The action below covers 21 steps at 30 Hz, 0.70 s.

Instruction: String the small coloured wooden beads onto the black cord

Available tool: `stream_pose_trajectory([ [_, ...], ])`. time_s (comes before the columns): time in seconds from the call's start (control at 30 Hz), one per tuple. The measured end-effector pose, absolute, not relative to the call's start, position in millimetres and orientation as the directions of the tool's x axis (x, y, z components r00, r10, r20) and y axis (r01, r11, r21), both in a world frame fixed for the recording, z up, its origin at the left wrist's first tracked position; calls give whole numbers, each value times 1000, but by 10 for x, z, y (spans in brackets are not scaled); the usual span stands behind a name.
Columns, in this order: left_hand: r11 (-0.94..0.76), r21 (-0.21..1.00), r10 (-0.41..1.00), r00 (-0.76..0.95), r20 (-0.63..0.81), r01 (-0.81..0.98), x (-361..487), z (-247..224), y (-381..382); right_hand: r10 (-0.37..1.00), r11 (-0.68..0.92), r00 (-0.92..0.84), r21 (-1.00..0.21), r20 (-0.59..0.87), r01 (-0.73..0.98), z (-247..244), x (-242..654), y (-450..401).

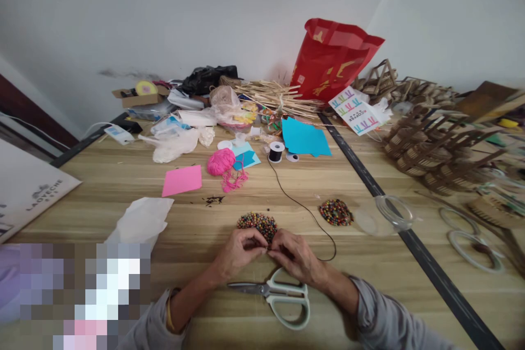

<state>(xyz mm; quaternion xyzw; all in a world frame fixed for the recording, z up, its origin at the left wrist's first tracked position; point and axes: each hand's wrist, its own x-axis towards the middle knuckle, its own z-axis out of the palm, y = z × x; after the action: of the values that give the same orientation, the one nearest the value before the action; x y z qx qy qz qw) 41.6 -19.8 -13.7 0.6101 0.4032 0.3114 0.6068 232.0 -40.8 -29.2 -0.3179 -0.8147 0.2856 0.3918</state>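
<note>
The left hand and right hand meet, fingers pinched closed, apparently on the dark cord, just in front of the beads on the table. Steady fingertips, slack in the cord and wrists clear of the scissors would serve best.

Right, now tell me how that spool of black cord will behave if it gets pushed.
The spool would probably slide at a gentle push, since it stands on a flat end. Knocked over, it would likely roll on its round rims. The cord looks floppy, curving loosely toward the right hand.
</note>
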Motion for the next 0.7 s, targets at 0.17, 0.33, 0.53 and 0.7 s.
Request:
stream_pose_trajectory([
  [0.17,11,991,872,484,-76,137,405,-146,-194,726,646,-509,-712,462,276,-243,2312,-413],
  [0.33,-28,984,875,481,-61,176,408,-122,-200,725,645,-518,-712,454,279,-223,2308,-403],
  [0.53,-2,986,890,450,-75,168,442,-83,-231,761,631,-456,-689,461,356,-262,2303,-407],
  [0.7,20,992,900,430,-74,128,466,-115,-231,799,589,-425,-701,426,402,-264,2308,-412],
])
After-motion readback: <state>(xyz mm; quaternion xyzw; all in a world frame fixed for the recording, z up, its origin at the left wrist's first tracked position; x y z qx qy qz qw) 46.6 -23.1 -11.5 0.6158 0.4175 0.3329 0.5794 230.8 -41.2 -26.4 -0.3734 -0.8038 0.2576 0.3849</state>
